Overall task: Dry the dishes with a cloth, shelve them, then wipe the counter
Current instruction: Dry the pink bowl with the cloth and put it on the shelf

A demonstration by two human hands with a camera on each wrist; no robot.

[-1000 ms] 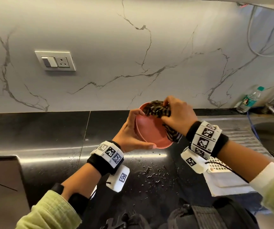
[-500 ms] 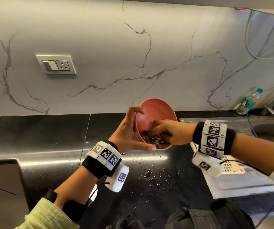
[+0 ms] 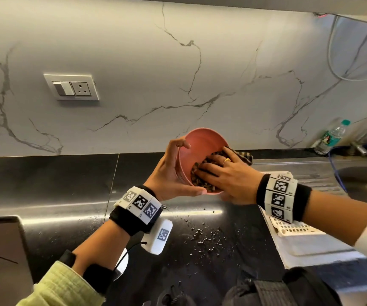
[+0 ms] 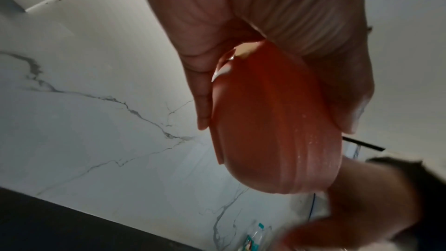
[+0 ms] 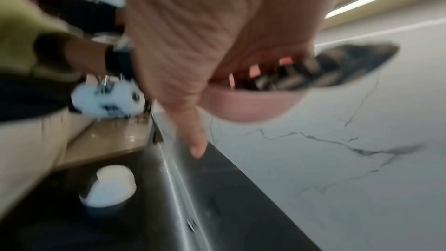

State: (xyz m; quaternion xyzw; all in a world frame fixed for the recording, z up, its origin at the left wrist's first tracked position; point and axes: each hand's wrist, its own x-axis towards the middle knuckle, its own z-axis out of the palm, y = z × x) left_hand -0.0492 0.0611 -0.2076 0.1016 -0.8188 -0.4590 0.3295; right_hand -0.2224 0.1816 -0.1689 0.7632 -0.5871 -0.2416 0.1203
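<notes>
My left hand holds a pink bowl tilted on its side above the black counter, thumb under the rim and fingers behind it. The left wrist view shows the bowl's wet outside between thumb and fingers. My right hand reaches into the bowl and presses a dark checked cloth against the inner wall with spread, nearly straight fingers. One corner of the cloth hangs over the far rim. In the blurred right wrist view the cloth lies inside the bowl and the thumb stays outside.
Water drops lie on the black counter below the bowl. A white drying rack sits to the right, with the steel sink and a water bottle beyond it. A white cup stands on the counter.
The right hand went from rubbing the bowl's outside to wiping inside it, and its fingers have now spread flat on the cloth. The left hand turned the bowl's opening toward me.
</notes>
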